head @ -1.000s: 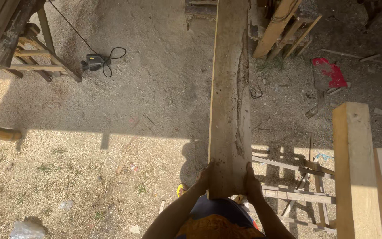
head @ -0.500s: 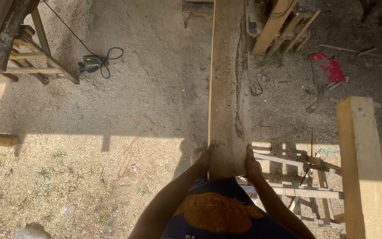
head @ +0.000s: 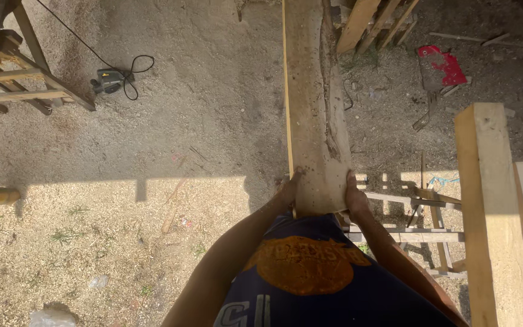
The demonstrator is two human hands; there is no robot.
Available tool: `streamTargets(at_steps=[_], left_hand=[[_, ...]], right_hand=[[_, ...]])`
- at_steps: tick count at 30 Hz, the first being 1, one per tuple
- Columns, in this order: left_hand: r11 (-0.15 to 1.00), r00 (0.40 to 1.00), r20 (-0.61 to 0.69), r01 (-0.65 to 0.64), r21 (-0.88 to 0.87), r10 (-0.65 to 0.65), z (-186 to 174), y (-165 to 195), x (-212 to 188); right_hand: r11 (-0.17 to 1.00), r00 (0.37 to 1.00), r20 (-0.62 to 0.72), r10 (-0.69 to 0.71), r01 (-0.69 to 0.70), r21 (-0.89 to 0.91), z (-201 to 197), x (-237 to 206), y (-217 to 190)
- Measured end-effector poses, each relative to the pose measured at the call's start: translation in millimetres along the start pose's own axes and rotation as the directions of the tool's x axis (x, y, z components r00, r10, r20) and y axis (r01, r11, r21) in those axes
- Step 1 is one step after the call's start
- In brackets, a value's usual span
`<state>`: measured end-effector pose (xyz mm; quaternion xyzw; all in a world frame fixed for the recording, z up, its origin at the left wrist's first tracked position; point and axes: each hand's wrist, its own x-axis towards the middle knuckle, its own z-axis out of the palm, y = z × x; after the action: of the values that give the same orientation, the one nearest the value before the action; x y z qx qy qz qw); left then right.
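While both hands clamp the near end of the long rough plank (head: 314, 115), left hand (head: 287, 192) and right hand (head: 354, 197) curled on its edges, the far end could dip or swing into the leaning boards (head: 367, 24); splinters likely

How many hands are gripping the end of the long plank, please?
2: the left hand on the long plank's left edge and the right hand on its right edge, both at the near end.

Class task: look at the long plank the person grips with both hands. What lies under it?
Sawdust-strewn ground shows beside the plank; directly beneath is covered. Left hand and right hand grip its near end.
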<state>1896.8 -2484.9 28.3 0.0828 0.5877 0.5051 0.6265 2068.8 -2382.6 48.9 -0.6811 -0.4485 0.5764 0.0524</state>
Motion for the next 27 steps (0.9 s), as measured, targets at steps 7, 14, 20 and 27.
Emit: streamTargets(at_steps=[7, 14, 20, 27], left_hand=[[0.978, 0.993, -0.08, 0.104, 0.179, -0.091, 8.8, -14.3, -6.6], [0.997, 0.996, -0.082, 0.038, 0.061, -0.033, -3.1, -25.7, 6.1], [0.998, 0.999, -0.04, -0.016, -0.065, 0.014, -10.3, -20.6, 9.7], [0.937, 0.991, 0.034, 0.132, -0.323, -0.127, 8.8, -11.4, -9.1]], right_hand=[[0.976, 0.999, -0.032, -0.001, -0.006, -0.217, -14.9, -19.2, 4.9], [0.967, 0.999, -0.047, 0.001, -0.013, -0.255, 3.6, -1.8, 9.8], [0.967, 0.995, -0.012, -0.095, 0.089, -0.238, 13.5, 4.7, 3.9], [0.997, 1.0, -0.021, 0.02, -0.022, -0.07, 2.2, 2.5, -0.5]])
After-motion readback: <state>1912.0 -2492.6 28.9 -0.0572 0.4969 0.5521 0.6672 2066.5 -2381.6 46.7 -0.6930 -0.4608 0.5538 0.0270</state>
